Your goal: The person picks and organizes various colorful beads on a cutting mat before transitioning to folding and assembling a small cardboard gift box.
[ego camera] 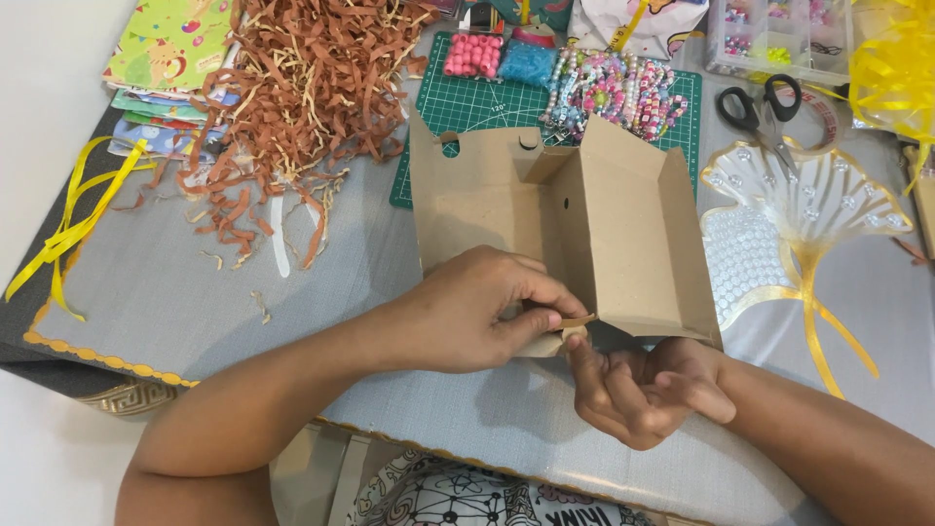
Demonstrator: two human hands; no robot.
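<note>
Both hands meet at the lower edge of a half-folded brown cardboard box, just below the middle of the view. Coming in from 8 o'clock, the left hand pinches a small flap of the box between thumb and forefinger. Entering from 4 o'clock, the right hand lies palm up beneath that same corner, fingers curled loosely, its thumb tip touching the flap.

Standing on a grey tabletop, the box has its side panels raised and its top open. Behind it at 12 o'clock lies a green cutting mat carrying strings of coloured beads. At 10 o'clock spreads a heap of brown shredded paper, with yellow ribbon at 9 o'clock. Black scissors lie at 2 o'clock, above a clear fan-shaped bag tied with yellow ribbon.
</note>
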